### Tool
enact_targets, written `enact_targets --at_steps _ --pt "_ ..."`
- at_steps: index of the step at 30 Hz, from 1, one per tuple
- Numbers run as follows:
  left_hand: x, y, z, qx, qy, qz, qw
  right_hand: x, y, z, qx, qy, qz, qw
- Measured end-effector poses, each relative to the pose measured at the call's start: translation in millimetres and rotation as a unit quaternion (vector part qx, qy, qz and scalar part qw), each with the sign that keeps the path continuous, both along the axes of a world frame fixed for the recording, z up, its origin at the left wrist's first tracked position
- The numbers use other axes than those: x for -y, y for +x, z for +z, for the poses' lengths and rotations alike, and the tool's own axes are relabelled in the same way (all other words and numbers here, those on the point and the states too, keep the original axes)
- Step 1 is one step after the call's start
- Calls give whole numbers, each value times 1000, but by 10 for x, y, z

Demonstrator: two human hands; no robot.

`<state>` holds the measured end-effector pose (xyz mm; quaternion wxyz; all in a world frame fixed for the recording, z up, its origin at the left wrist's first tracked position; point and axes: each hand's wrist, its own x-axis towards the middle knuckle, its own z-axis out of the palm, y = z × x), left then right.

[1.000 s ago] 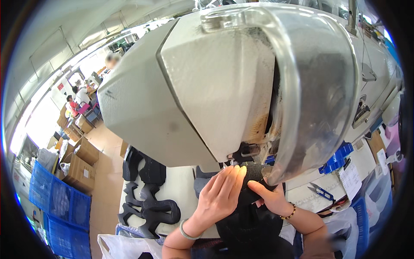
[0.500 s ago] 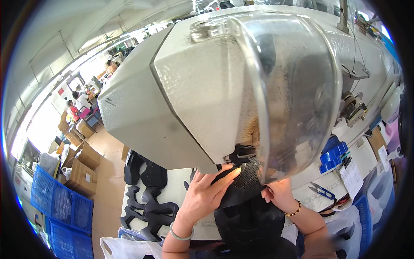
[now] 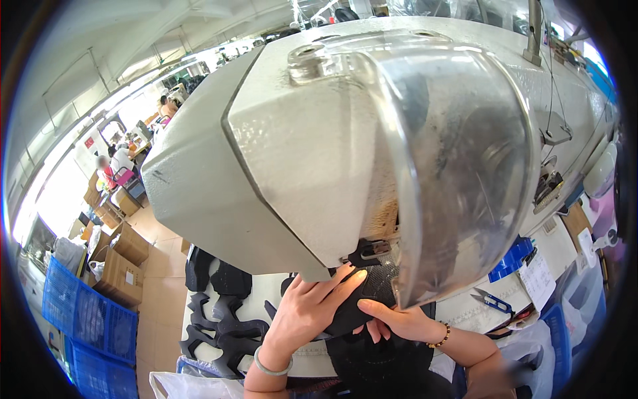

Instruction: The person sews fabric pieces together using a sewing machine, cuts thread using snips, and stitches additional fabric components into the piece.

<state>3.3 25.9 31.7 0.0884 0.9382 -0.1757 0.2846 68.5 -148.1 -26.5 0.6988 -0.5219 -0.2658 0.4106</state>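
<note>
In front of me a large pale grey sewing machine (image 3: 312,153) fills the middle, with a clear plastic guard (image 3: 458,179) on its head. Under its dark presser foot area (image 3: 369,251) lies a black mesh piece (image 3: 355,307). My left hand (image 3: 309,307) rests on the piece's left side, fingers stretched forward toward the foot, thumb partly hidden. At the near right edge of the piece, my right hand (image 3: 399,322) has its thumb on top and curled fingers beneath, pinching it. The needle is hidden from view.
Black cut-out pieces (image 3: 229,329) lie left on the pale table. To the right are thread snips (image 3: 492,301), a blue round object (image 3: 512,259) and a paper sheet (image 3: 538,280). Blue crates (image 3: 90,312) and cardboard boxes (image 3: 119,276) stand on the floor at left. People work far off.
My right hand has shifted left and now shows its thumb over the piece's near edge. My left hand stays on the piece. The whole view has shifted slightly.
</note>
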Motion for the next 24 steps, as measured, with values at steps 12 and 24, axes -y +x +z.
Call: enact_targets --at_steps 12,24 --pt "134 23 -10 -6 -2 38 999 88 -82 182 -5 -59 -14 998" --pt "427 -6 33 36 3 96 995 103 -184 180 -27 -14 -124 992"
